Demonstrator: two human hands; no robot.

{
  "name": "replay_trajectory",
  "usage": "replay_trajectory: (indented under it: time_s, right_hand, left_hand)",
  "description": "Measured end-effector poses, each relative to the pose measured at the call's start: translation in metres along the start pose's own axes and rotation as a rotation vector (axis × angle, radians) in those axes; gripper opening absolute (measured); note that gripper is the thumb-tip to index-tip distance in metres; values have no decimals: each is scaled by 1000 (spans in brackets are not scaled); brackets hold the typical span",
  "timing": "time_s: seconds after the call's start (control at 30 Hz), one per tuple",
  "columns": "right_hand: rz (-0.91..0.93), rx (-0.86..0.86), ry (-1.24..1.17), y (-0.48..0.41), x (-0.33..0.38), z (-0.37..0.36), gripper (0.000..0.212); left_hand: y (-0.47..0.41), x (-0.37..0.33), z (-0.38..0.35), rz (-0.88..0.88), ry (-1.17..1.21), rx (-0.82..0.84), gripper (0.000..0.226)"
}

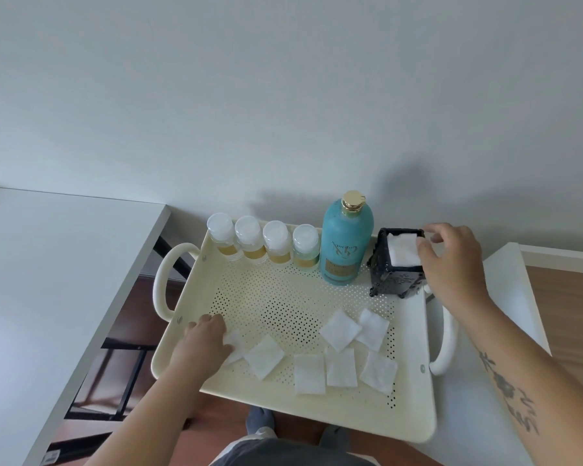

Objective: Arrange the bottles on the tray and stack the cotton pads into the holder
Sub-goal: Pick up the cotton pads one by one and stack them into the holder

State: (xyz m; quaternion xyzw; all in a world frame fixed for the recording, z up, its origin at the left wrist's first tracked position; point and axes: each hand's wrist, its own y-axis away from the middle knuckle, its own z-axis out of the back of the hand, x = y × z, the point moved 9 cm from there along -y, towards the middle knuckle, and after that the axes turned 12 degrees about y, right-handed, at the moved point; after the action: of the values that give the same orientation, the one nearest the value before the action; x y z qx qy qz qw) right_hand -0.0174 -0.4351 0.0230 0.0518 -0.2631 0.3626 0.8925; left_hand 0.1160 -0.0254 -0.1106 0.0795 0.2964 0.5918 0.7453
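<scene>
Cream tray (414,422): bottles, loose pads.

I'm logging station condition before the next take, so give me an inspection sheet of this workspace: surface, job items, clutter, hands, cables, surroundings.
Surface: cream perforated tray with side handles, resting on white furniture.
Job's things: four small clear bottles in a row along the tray's back edge, a tall turquoise bottle beside them, a black holder at the back right corner with cotton pads in it; seven loose pads lie at the tray's front.
Clutter: nothing seen.
Grippers: left hand rests on the leftmost loose pad; right hand has fingers at the holder's top pad.
Cables: nothing seen.
Surroundings: white wall, white table to the left, wooden floor below.
</scene>
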Motion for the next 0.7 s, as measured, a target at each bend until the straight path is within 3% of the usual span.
replay_trajectory:
  time_s: [0.1,0.23,0.53,0.7]
  right_hand:
    - [130,-142,62,11,12,11,19]
    - [361,-123,174,32,35,2,15]
    - [418,16,442,36,34,-24,45]
    - [395,55,429,35,30,-29,52]
  left_hand:
    - [-3,3,0,23,43,27,20]
    - [-6,6,-1,38,96,42,25]
    - [-2,-10,12,-5,274,-56,9]
    - [7,-33,28,-31,593,-99,9]
